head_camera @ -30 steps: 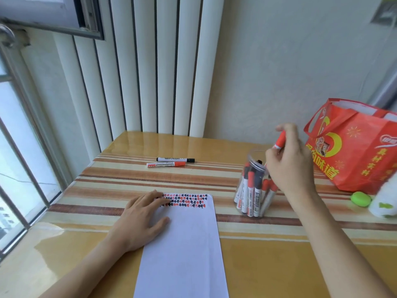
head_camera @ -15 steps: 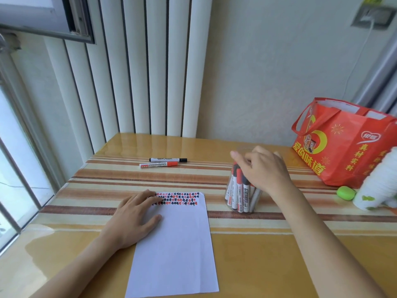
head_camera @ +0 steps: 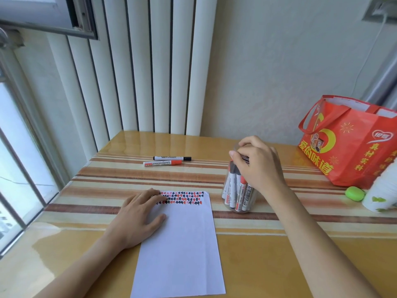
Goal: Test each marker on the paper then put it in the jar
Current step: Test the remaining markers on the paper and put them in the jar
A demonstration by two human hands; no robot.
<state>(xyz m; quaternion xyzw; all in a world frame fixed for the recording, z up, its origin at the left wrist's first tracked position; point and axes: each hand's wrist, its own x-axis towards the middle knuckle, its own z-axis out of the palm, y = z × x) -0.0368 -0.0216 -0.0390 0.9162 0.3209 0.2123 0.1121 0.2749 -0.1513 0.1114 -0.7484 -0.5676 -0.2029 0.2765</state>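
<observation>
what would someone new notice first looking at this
Probably the bright red bag at the table's far right, then the clear jar packed with markers mid-table, the right hand curled over its top. Next, the white paper in front, with rows of red and black test marks along its top edge, the left hand lying flat on it. Two markers lie farther back, one black, one red.
</observation>
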